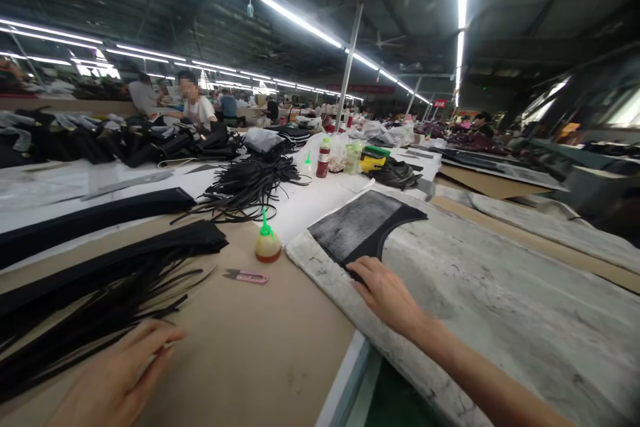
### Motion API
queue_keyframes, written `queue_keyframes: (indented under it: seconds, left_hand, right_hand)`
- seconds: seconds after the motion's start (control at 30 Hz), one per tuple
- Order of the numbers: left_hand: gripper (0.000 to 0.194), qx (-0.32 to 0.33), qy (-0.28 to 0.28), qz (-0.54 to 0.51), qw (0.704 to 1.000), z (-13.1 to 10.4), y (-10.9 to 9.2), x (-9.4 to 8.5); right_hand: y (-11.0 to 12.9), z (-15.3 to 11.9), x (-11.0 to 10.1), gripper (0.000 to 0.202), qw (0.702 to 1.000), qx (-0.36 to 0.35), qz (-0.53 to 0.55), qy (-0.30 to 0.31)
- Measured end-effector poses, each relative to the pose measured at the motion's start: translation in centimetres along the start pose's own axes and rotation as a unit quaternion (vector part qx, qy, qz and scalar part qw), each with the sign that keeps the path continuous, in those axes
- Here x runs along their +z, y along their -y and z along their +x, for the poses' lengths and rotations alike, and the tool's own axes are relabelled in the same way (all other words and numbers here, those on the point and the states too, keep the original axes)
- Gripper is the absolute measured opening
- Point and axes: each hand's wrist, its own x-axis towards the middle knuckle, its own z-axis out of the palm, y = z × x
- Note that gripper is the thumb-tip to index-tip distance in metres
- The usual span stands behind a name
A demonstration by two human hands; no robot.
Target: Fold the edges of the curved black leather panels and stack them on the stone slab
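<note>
Left of the green-tipped bottle (267, 247), black strips (120, 303) lie on the desk (250, 353). Your left hand (115, 373), nearer you than the bottle, has a loosely curled grip (whether it has hold of a strip, I cannot tell). Pink snips (254, 277) lie just before the bottle. Right of it, your right hand (385, 290) rests bent fingertips on the black panel's (367, 220) near edge; any pinch is hidden.

No legible text; the distant red sign (440, 103) is showing pale marks too small and blurred to read.
</note>
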Motion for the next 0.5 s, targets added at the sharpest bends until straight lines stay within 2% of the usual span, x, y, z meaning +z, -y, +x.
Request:
queue_keyframes:
  seconds: [0.07,0.17,0.33,0.5]
  left_hand:
    - [0.024,0.030,0.041,-0.038,0.998,1.2,-2.5,0.6]
    - [0.023,0.049,0.099,-0.079,0.991,2.9,-6.8,1.7]
    - [0.033,0.078,0.156,-0.119,0.977,6.0,-12.8,4.3]
    - [0.047,0.111,0.180,-0.119,0.970,9.6,-17.2,7.2]
  right_hand:
    - [-2.9,-1.2,-0.6,0.031,0.999,0.003,-0.025,0.020]
    - [-5.4,-1.7,-1.0,0.031,0.997,-0.020,-0.052,0.050]
    - [-6.6,0.2,-1.0,0.027,0.989,-0.084,-0.095,0.077]
    - [-7.1,2.1,-1.2,0.014,0.977,-0.126,-0.140,0.099]
